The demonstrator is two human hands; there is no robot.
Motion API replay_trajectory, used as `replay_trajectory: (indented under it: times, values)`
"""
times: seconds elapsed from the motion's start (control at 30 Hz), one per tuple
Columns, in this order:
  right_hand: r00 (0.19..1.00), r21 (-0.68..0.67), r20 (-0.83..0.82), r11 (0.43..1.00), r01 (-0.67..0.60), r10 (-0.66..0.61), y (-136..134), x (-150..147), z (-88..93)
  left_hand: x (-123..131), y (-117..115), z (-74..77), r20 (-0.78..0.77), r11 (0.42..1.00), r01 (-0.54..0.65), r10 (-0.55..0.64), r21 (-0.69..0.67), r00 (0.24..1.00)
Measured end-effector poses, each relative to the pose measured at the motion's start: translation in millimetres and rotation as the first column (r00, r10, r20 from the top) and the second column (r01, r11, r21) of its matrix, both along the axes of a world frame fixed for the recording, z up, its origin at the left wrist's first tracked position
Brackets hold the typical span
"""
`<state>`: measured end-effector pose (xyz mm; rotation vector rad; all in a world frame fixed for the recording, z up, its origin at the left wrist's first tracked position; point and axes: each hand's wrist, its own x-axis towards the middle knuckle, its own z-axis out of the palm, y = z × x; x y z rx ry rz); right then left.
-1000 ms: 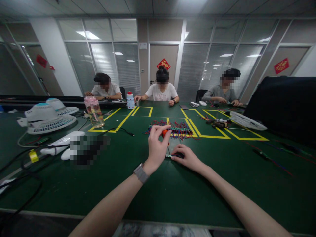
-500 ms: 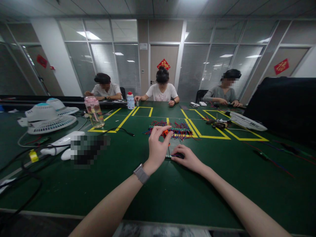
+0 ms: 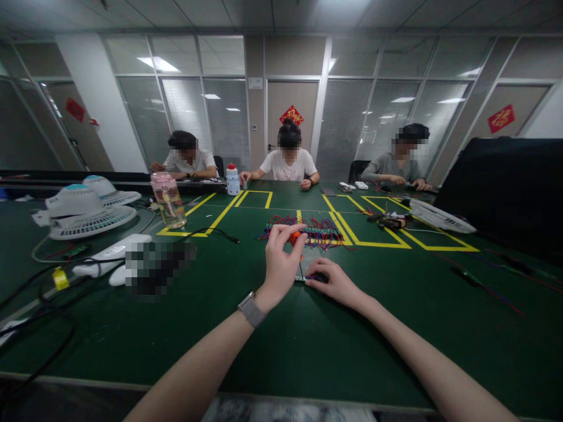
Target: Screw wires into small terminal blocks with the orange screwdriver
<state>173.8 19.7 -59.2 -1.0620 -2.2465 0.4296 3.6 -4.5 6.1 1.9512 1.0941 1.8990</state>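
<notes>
My left hand [image 3: 280, 258] pinches the orange handle of a small screwdriver [image 3: 295, 237] between thumb and fingers. Its thin dark shaft points down, and the tip meets a small green circuit board [image 3: 299, 279] lying on the table. With bent fingers, my right hand [image 3: 333, 282] grips the board's right end; dark wires show beneath the palm. Just beyond both hands lies a row of circuit boards [image 3: 325, 234] with many red and blue wires, partly covered by my left fingers.
The green table [image 3: 264, 351] carries yellow tape outlines. To the left are white fans [image 3: 90, 214], a pink-lidded bottle [image 3: 168, 199], a power strip [image 3: 112, 255] and black cables. Pliers-like tools [image 3: 391, 223] and a keyboard [image 3: 440, 217] lie at right. Several people sit opposite.
Both hands keep nearly the same place and grip. The orange handle appears turned slightly between my left fingers; the board stays put.
</notes>
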Motion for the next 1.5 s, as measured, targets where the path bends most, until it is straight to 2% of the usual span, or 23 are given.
replay_trajectory:
  times: [0.23,0.53,0.73,1.0,1.23,1.5]
  values:
    - [1.000,0.004,0.000,1.000,0.002,-0.002,1.2,0.9,-1.8,-0.7,1.4,-1.2,0.037,0.998,0.062,-0.062,0.006,0.997]
    - [1.000,-0.003,-0.002,1.000,-0.002,0.002,1.0,0.7,-1.0,-0.5,-0.7,0.1,0.003,0.999,-0.036,0.036,-0.010,0.999]
    - [1.000,0.004,-0.008,1.000,-0.009,0.009,1.6,1.7,-1.8,-0.7,0.5,-1.2,0.027,0.999,0.046,-0.046,-0.007,0.999]
    - [1.000,0.005,-0.003,1.000,-0.010,0.010,2.3,2.0,-3.4,-0.3,0.2,-0.7,0.011,0.999,-0.032,0.032,-0.002,0.999]
    - [1.000,0.006,0.003,1.000,-0.003,0.003,2.0,1.1,-2.6,-0.5,0.8,-2.8,0.026,1.000,0.018,-0.018,-0.005,0.999]
    - [1.000,-0.002,0.001,1.000,-0.005,0.005,1.5,1.6,-2.1,0.0,0.2,-1.6,0.033,0.998,-0.067,0.067,-0.010,0.997]
